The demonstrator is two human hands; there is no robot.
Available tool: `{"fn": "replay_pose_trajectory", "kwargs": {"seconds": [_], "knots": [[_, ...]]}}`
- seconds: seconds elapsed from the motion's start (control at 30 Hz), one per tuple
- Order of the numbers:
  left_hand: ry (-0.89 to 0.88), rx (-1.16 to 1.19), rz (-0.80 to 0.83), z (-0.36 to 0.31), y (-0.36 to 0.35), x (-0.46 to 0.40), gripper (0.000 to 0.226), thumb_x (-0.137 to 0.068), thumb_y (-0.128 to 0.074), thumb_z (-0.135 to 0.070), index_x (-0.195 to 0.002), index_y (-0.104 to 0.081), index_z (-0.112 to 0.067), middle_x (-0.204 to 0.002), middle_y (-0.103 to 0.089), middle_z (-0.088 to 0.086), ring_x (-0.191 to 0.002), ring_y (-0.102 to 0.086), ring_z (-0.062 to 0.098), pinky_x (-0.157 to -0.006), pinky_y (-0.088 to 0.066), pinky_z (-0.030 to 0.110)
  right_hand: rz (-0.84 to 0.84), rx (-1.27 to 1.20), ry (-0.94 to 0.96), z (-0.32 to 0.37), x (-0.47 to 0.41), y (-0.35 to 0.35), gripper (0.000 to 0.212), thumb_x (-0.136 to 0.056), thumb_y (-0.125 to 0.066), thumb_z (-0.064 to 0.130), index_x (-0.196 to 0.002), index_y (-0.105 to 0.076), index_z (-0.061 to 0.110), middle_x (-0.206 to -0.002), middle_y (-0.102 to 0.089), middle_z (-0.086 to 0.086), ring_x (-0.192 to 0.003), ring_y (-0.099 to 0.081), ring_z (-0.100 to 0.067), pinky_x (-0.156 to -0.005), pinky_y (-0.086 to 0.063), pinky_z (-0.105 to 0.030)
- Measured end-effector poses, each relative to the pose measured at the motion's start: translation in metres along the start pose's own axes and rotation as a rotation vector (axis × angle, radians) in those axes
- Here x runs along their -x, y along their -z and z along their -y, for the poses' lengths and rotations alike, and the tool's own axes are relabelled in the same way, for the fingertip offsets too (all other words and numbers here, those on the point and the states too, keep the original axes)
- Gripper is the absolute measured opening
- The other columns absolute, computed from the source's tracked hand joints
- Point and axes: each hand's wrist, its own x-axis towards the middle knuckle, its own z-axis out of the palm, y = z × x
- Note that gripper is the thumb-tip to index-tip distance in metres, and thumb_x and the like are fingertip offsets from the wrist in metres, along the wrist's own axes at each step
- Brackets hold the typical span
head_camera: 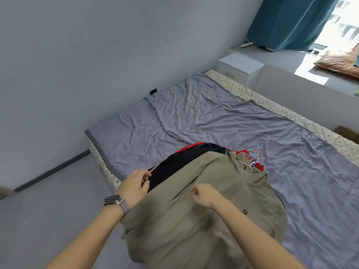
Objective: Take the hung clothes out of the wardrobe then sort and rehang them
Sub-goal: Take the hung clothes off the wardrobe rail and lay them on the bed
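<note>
A pile of clothes on hangers lies on the bed (pixel 223 117). An olive-khaki shirt (pixel 213 220) is on top, its lower part hanging over the bed's near edge. Beneath it show a black garment (pixel 174 162) and a red garment (pixel 196 145). The hanger hooks (pixel 253 158), pastel and white, bunch together at the pile's far end. My left hand (pixel 136 183), with a watch on the wrist, pinches the black garment's left edge. My right hand (pixel 203 195) is over the middle of the khaki shirt with fingers curled under; whether it holds cloth is hidden.
The bed has a wrinkled lilac sheet and stands against a grey wall (pixel 97 55) on the left. Beyond it are a white nightstand (pixel 240 68), a teal curtain (pixel 287 22), and a window ledge with a cushion (pixel 338 65). A cardboard box (pixel 347 133) sits at right.
</note>
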Motion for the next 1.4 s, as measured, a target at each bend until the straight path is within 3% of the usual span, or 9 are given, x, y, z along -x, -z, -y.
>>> {"fn": "replay_pose_trajectory", "kwargs": {"seconds": [0.13, 0.27, 0.5, 0.67, 0.8, 0.97, 1.17, 1.3, 1.4], "knots": [[0.113, 0.016, -0.121, 0.052, 0.052, 0.055, 0.019, -0.087, -0.054, -0.013, -0.105, -0.061, -0.018, -0.095, -0.057, -0.002, -0.085, -0.056, 0.014, -0.073, -0.041, 0.023, -0.064, 0.022, 0.137, 0.1, 0.012, -0.012, 0.038, -0.088, -0.044, 0.021, -0.124, -0.058, 0.017, -0.125, -0.061, -0.006, -0.115, -0.056, -0.022, -0.096, -0.046, -0.031], [0.313, 0.016, -0.244, 0.131, 0.106, 0.16, 0.021, -0.087, -0.053, -0.015, -0.106, -0.059, -0.022, -0.098, -0.058, -0.003, -0.092, -0.059, 0.017, -0.081, -0.048, 0.032, 0.001, 0.143, 0.336, 0.207, 0.038, -0.06, 0.036, -0.084, -0.056, 0.022, -0.119, -0.059, 0.013, -0.115, -0.064, -0.007, -0.105, -0.059, -0.023, -0.089, -0.049, -0.033], [0.748, 0.018, -0.519, 0.246, 0.18, 0.45, 0.031, -0.083, -0.06, -0.011, -0.114, -0.058, -0.014, -0.113, -0.057, 0.007, -0.101, -0.057, 0.022, -0.089, -0.046, 0.033, 0.186, 0.406, 0.751, 0.414, 0.148, -0.217, 0.048, -0.086, -0.063, 0.029, -0.13, -0.051, 0.017, -0.125, -0.06, -0.003, -0.111, -0.057, -0.021, -0.089, -0.048, -0.031], [1.069, -0.019, -0.669, 0.277, 0.209, 0.659, 0.037, -0.082, -0.063, -0.012, -0.118, -0.057, -0.01, -0.119, -0.053, 0.013, -0.113, -0.052, 0.025, -0.099, -0.038, 0.03, 0.353, 0.553, 1.068, 0.539, 0.251, -0.345, 0.053, -0.086, -0.066, 0.029, -0.134, -0.046, 0.018, -0.13, -0.056, -0.003, -0.111, -0.057, -0.023, -0.088, -0.05, -0.033], [1.26, -0.038, -0.789, 0.293, 0.228, 0.773, 0.04, -0.082, -0.062, -0.015, -0.122, -0.055, -0.013, -0.12, -0.053, 0.012, -0.114, -0.052, 0.026, -0.099, -0.039, 0.031, 0.406, 0.629, 1.268, 0.614, 0.32, -0.42, 0.052, -0.083, -0.067, 0.029, -0.131, -0.05, 0.018, -0.123, -0.06, -0.003, -0.11, -0.058, -0.022, -0.091, -0.049, -0.031], [1.376, -0.012, -0.894, 0.326, 0.233, 0.838, 0.04, -0.084, -0.06, -0.021, -0.123, -0.053, -0.015, -0.118, -0.053, 0.007, -0.108, -0.054, 0.021, -0.096, -0.043, 0.031, 0.512, 0.67, 1.452, 0.687, 0.379, -0.508, 0.049, -0.086, -0.063, 0.028, -0.131, -0.049, 0.02, -0.123, -0.058, 0.001, -0.105, -0.056, -0.019, -0.086, -0.047, -0.028], [1.509, 0.161, -0.784, 0.394, 0.257, 0.879, 0.043, -0.09, -0.055, -0.026, -0.131, -0.043, -0.019, -0.116, -0.056, 0.002, -0.103, -0.055, 0.017, -0.089, -0.044, 0.027, 0.615, 0.748, 1.566, 0.78, 0.403, -0.599, 0.051, -0.083, -0.063, 0.023, -0.132, -0.048, 0.022, -0.123, -0.058, 0.001, -0.092, -0.053, -0.015, -0.084, -0.047, -0.028], [1.591, 0.182, -0.925, 0.422, 0.286, 0.915, 0.041, -0.09, -0.055, -0.025, -0.129, -0.047, -0.018, -0.119, -0.058, 0.0, -0.108, -0.056, 0.019, -0.091, -0.045, 0.029, 0.643, 0.819, 1.614, 0.856, 0.424, -0.64, 0.049, -0.084, -0.063, 0.02, -0.131, -0.05, 0.019, -0.122, -0.06, -0.004, -0.104, -0.059, -0.02, -0.086, -0.045, -0.024], [1.621, 0.257, -1.057, 0.439, 0.301, 0.944, 0.039, -0.091, -0.055, -0.021, -0.129, -0.046, -0.017, -0.114, -0.058, 0.004, -0.101, -0.057, 0.018, -0.09, -0.048, 0.029, 0.667, 0.818, 1.649, 0.901, 0.448, -0.676, 0.042, -0.087, -0.06, 0.018, -0.128, -0.052, 0.017, -0.117, -0.061, -0.004, -0.1, -0.057, -0.019, -0.084, -0.043, -0.022]]}}
